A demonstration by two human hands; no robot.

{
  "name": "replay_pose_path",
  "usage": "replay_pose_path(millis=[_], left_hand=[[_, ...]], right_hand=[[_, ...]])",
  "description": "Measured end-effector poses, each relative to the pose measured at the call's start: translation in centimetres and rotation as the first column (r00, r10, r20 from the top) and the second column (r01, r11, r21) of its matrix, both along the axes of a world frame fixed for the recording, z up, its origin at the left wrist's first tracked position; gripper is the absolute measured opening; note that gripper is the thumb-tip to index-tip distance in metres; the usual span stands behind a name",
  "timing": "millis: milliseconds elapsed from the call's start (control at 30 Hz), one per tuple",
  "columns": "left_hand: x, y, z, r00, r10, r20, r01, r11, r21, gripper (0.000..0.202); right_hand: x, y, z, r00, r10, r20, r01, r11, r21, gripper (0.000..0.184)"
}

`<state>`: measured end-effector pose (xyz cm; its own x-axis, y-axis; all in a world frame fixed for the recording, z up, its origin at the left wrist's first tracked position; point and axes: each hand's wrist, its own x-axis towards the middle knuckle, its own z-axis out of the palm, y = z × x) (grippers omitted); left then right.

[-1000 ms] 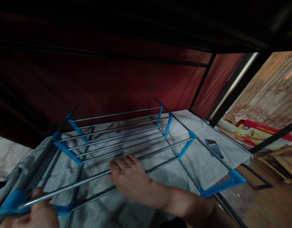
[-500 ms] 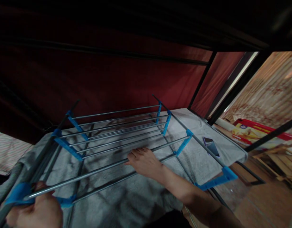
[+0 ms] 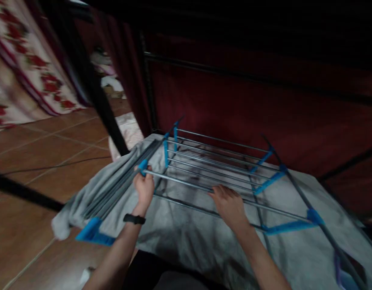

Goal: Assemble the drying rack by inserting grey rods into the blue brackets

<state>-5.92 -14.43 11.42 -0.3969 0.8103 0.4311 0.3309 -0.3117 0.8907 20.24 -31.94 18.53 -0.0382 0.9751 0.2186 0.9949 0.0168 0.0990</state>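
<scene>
One near upper tube [image 3: 186, 182] of a tube rack [image 3: 210, 162] is under both hands. The rack, grey tubing with blue plastic connectors, stands on a grey blanket [image 3: 179, 227]. The left hand [image 3: 144, 186] is closed around the left connector [image 3: 142, 166], where the tube ends. The right hand [image 3: 229, 203] is curled over the tube, right of its middle. The opposite end meets the right connector [image 3: 315, 216]; whether either end is fully seated cannot be determined.

Assessment: the hold looks sound, with one hand bracing a joint and the other governing the tube. Any push should run along the tube's axis, with the left palm backing the connector; sideways levering could strain the plastic. The blanket is soft and may let the frame rock, so force is best applied gradually and both side poles watched for twist. Each joint merits inspection at both ends.

Other findings: a bundle of loose tubes [image 3: 119, 183] lies at left; a phone [image 3: 350, 268] lies near the right pole.
</scene>
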Motion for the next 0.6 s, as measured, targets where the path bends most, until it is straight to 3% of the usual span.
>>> replay_pose_path(millis=[133,233,367,433,500,533,600], left_hand=[[0.4,-0.5,0.3,0.999,-0.037,0.026,0.037,0.999,-0.005,0.023],[0.5,-1.5,-0.1,1.000,-0.019,0.007,0.019,0.999,0.032,0.026],[0.5,-6.1,-2.1,0.992,0.045,-0.119,-0.042,0.999,0.021,0.059],[-0.1,-9.7,-4.0,0.971,0.008,-0.240,0.001,0.999,0.036,0.061],[-1.3,-13.4,-6.2,0.891,-0.140,-0.432,0.168,0.986,0.025,0.052],[-2.2,-15.1,-7.4,0.807,-0.243,-0.538,0.286,0.958,-0.005,0.047],[-4.3,-17.7,-9.6,0.581,-0.435,-0.688,0.508,0.854,-0.111,0.040]], right_hand=[[0.6,-0.1,-1.2,0.994,0.053,0.097,-0.066,0.988,0.139,0.031],[1.4,0.0,-2.3,0.984,0.144,0.104,-0.168,0.943,0.289,0.034],[1.9,-0.7,-4.4,0.963,0.263,0.060,-0.259,0.837,0.482,0.036],[1.4,-1.5,-6.5,0.941,0.340,-0.001,-0.274,0.761,0.588,0.041],[0.2,-2.4,-9.7,0.901,0.426,-0.087,-0.271,0.706,0.654,0.055],[-0.6,-2.9,-11.6,0.890,0.429,-0.156,-0.232,0.719,0.655,0.059],[-2.5,-3.8,-15.8,0.857,0.480,-0.189,-0.268,0.727,0.632,0.061]])
